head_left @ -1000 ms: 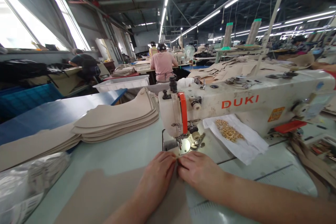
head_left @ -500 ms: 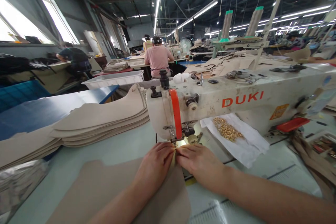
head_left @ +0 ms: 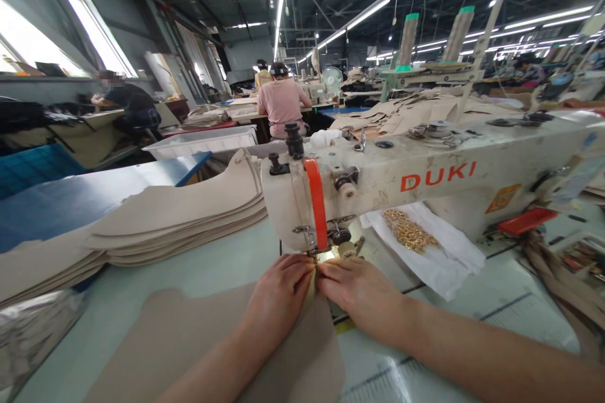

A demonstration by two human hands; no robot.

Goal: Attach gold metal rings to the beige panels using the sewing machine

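A white sewing machine (head_left: pixel 378 170) lettered DUKI, with an orange guard, stands over the light green table (head_left: pixel 189 271). Below its needle area, my left hand (head_left: pixel 286 286) is closed with its fingertips pressed on the upper edge of a flat beige fabric panel (head_left: pixel 198 327). My right hand (head_left: pixel 354 286) meets it there, thumb and fingers pinched at the panel's right edge. Both sets of fingertips nearly touch, close by the presser foot. My fingers hide the exact spot they grip, and the needle tip cannot be made out.
Left of the machine lies a stack of beige fabric panels (head_left: pixel 179 220). Gold-coloured metal pieces (head_left: pixel 409 230) rest on a white cloth (head_left: pixel 439 264) under the arm. A red tray (head_left: pixel 527 221) is farther right. Several people work behind, one in a pink shirt (head_left: pixel 282 104).
My hands and the fabric panel stay almost in place at the machine; the view shifts slightly. The person at the far left has raised their head.
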